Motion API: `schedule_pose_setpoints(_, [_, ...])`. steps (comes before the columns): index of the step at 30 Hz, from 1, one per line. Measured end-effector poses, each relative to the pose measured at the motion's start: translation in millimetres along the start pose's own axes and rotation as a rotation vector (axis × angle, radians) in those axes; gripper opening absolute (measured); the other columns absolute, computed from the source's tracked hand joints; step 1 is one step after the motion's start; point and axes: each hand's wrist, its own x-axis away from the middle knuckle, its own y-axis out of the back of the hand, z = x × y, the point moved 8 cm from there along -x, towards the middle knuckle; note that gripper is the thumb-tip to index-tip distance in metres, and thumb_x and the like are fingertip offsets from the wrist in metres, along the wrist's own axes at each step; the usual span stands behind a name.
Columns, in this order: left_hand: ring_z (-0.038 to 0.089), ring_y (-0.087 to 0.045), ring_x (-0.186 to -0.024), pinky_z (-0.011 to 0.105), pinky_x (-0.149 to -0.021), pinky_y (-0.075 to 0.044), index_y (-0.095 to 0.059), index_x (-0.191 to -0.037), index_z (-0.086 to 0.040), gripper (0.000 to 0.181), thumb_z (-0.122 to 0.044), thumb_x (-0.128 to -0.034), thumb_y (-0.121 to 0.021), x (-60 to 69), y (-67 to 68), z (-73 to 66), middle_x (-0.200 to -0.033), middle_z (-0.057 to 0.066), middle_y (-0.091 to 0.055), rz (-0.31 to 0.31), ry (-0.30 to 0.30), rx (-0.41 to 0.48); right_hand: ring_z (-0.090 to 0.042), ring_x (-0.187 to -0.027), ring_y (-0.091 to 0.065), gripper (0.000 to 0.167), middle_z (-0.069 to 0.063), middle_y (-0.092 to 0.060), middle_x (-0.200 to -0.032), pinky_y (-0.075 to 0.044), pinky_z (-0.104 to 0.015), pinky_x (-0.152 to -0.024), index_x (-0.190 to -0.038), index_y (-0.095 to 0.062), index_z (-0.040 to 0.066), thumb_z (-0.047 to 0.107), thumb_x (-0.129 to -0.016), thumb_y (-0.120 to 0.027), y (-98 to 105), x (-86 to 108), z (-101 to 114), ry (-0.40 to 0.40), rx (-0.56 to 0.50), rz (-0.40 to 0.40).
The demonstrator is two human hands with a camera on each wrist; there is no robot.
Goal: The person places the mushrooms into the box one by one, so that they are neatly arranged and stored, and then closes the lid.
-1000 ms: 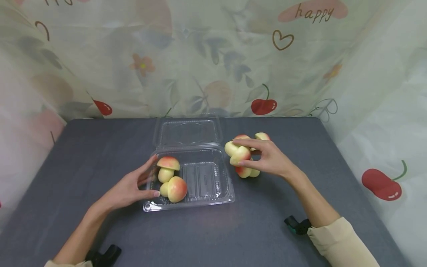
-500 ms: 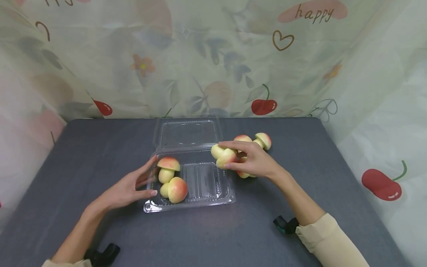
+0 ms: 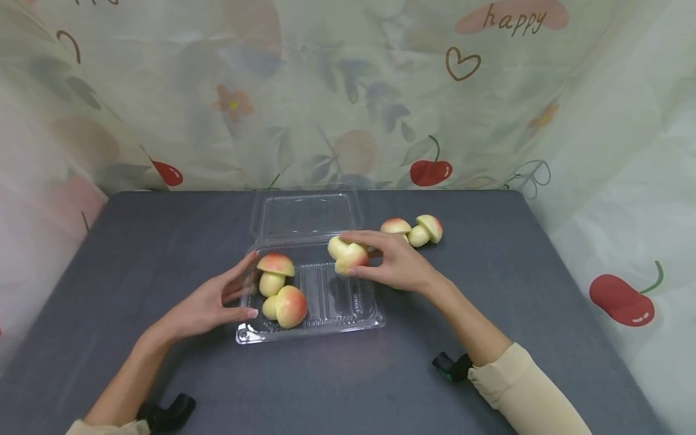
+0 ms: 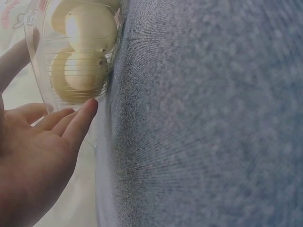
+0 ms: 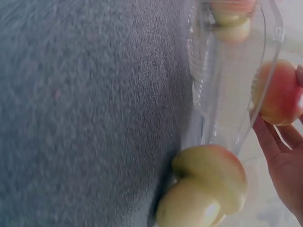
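Note:
My right hand (image 3: 399, 263) pinches a yellow-and-red toy mushroom (image 3: 352, 258) between thumb and fingers, above the right part of a clear plastic box (image 3: 326, 296). Two more mushrooms, one upright (image 3: 275, 264) and one on its side (image 3: 290, 306), are in the box's left part. At its left end is my left hand (image 3: 203, 305), thumb and fingers spread; the left wrist view shows the fingers (image 4: 90, 106) touching the box wall (image 4: 45, 71). In the right wrist view, the held mushroom (image 5: 281, 92) is over the box rim.
The clear lid (image 3: 307, 214) lies folded back behind the box. Right of it, two mushrooms (image 3: 395, 226) (image 3: 429, 228) stand close together on the grey table (image 3: 337, 386). The right wrist view shows a mushroom (image 5: 213, 175) beside the box. A patterned curtain (image 3: 326, 90) hangs behind.
My right hand has carried its mushroom left, from the group on the table to over the box. My left hand has stayed at the box's left end.

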Motion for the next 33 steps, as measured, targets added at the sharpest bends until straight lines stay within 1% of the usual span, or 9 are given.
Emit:
schedule_pose_setpoints(6, [0.042,-0.036,-0.14,0.049,-0.107,-0.038,-0.004,-0.161,-0.013,0.103,-0.019,-0.0888,-0.077,-0.1,1.2,-0.7,-0.166,0.014,-0.007,-0.007,0.0,-0.01,-0.012,-0.117,-0.06,0.06,0.002,-0.063,-0.134,-0.055,-0.028,-0.085,-0.136,-0.062,0.012,0.025,-0.081,-0.084,-7.8,-6.8,3.8,0.026,0.01,-0.006])
schedule_pose_setpoints(10, [0.042,-0.036,-0.14,0.049,-0.106,-0.039,-0.004,-0.161,-0.014,0.101,-0.019,-0.0895,-0.076,0.8,1.2,0.8,-0.166,0.014,-0.007,-0.012,0.003,-0.011,-0.009,-0.113,-0.062,0.058,0.003,-0.064,-0.132,-0.055,-0.027,-0.085,-0.135,-0.063,0.013,0.027,-0.082,-0.084,-14.5,-11.3,5.2,0.017,0.011,0.0])
schedule_pose_setpoints(16, [0.041,-0.037,-0.14,0.049,-0.106,-0.039,-0.005,-0.161,-0.013,0.101,-0.019,-0.0895,-0.076,1.4,0.8,0.3,-0.166,0.015,-0.007,-0.017,0.001,-0.009,-0.007,-0.102,-0.061,0.056,0.003,-0.065,-0.129,-0.056,-0.035,-0.08,-0.133,-0.064,0.014,0.03,-0.083,-0.083,-25.7,-15.2,5.4,0.001,0.063,0.006])
schedule_pose_setpoints(19, [0.041,-0.037,-0.14,0.041,-0.106,-0.042,-0.005,-0.161,-0.013,0.101,-0.019,-0.0895,-0.076,1.0,0.7,-0.7,-0.166,0.015,-0.008,-0.016,0.001,-0.012,-0.008,-0.098,-0.061,0.056,0.003,-0.065,-0.129,-0.057,-0.037,-0.077,-0.133,-0.064,0.014,0.03,-0.083,-0.083,-30.0,-17.6,5.5,-0.012,0.072,0.0])
schedule_pose_setpoints(21, [0.04,-0.038,-0.14,0.033,-0.106,-0.044,-0.005,-0.161,-0.013,0.101,-0.019,-0.0896,-0.076,0.6,0.5,-1.4,-0.166,0.014,-0.008,-0.015,0.002,-0.012,-0.008,-0.099,-0.061,0.057,0.003,-0.065,-0.129,-0.057,-0.034,-0.077,-0.133,-0.064,0.015,0.031,-0.082,-0.083,-32.8,-19.0,5.3,-0.03,0.072,-0.002])
schedule_pose_setpoints(23, [0.04,-0.038,-0.14,0.029,-0.105,-0.044,-0.005,-0.161,-0.013,0.101,-0.019,-0.0897,-0.076,0.3,0.4,-2.0,-0.166,0.014,-0.008,-0.014,0.002,-0.011,-0.007,-0.103,-0.061,0.057,0.003,-0.065,-0.129,-0.056,-0.031,-0.079,-0.133,-0.064,0.015,0.032,-0.082,-0.083,-35.9,-20.4,5.2,-0.053,0.077,0.0])
schedule_pose_setpoints(25, [0.041,-0.037,-0.14,0.032,-0.105,-0.044,-0.005,-0.161,-0.014,0.1,-0.019,-0.09,-0.076,0.0,0.0,-2.2,-0.166,0.014,-0.007,-0.013,0.005,-0.008,-0.007,-0.107,-0.06,0.056,0.004,-0.065,-0.129,-0.055,-0.028,-0.082,-0.133,-0.064,0.015,0.034,-0.083,-0.083,-39.7,-21.5,4.8,-0.075,0.096,0.008])
schedule_pose_setpoints(29, [0.041,-0.037,-0.14,0.048,-0.106,-0.04,-0.004,-0.161,-0.014,0.1,-0.02,-0.0903,-0.076,-0.3,-1.0,-2.1,-0.166,0.014,-0.007,-0.011,0.009,-0.008,-0.008,-0.114,-0.06,0.056,0.003,-0.066,-0.129,-0.05,-0.029,-0.094,-0.133,-0.064,0.016,0.036,-0.084,-0.081,-47.8,-23.6,5.8,-0.104,0.174,0.028])
schedule_pose_setpoints(33, [0.041,-0.036,-0.14,0.051,-0.106,-0.038,-0.004,-0.161,-0.013,0.1,-0.02,-0.0905,-0.075,-0.1,-1.6,-1.7,-0.166,0.015,-0.007,-0.01,0.004,-0.012,-0.01,-0.117,-0.06,0.054,0.002,-0.067,-0.126,-0.048,-0.03,-0.099,-0.132,-0.065,0.014,0.035,-0.085,-0.08,-55.7,-26.5,7.8,-0.126,0.203,0.05])
